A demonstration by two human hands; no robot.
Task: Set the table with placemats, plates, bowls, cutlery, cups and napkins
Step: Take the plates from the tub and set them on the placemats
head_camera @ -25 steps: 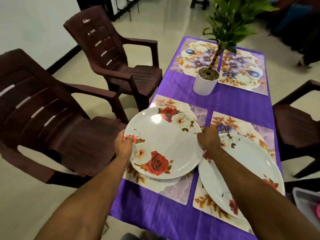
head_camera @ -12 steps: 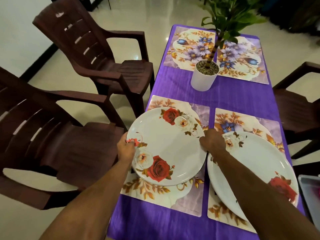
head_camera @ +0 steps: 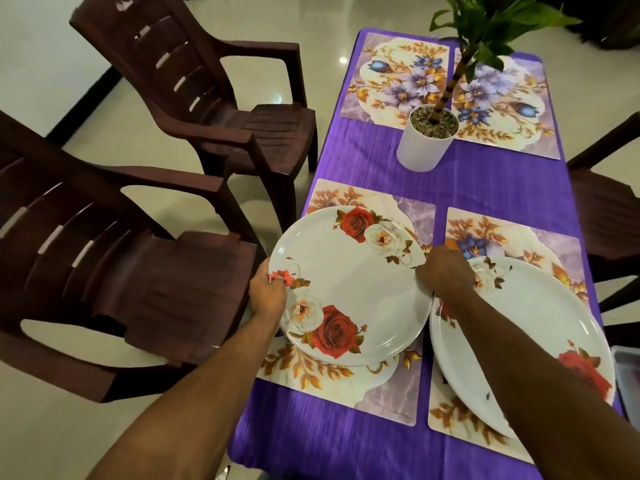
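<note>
A white plate with red roses (head_camera: pixel 349 289) sits over the near left floral placemat (head_camera: pixel 391 389). My left hand (head_camera: pixel 268 294) grips its left rim, thumb on top. My right hand (head_camera: pixel 446 275) grips its right rim with curled fingers. I cannot tell whether the plate rests fully on the mat. A second rose plate (head_camera: pixel 533 327) lies on the near right placemat (head_camera: pixel 554 244), partly under my right forearm. Two more placemats, far left (head_camera: pixel 391 77) and far right (head_camera: pixel 509 109), lie bare at the far end.
The table wears a purple cloth (head_camera: pixel 485 178). A white pot with a green plant (head_camera: pixel 424 140) stands in its middle. Two dark brown plastic chairs (head_camera: pixel 225 109) (head_camera: pixel 114 271) stand at the left, another chair (head_camera: pixel 609 209) at the right. A grey tray edge (head_camera: pixel 628 372) shows at far right.
The plate in both hands has come down and settled over the near left placemat. My view has tipped further down over the table.
</note>
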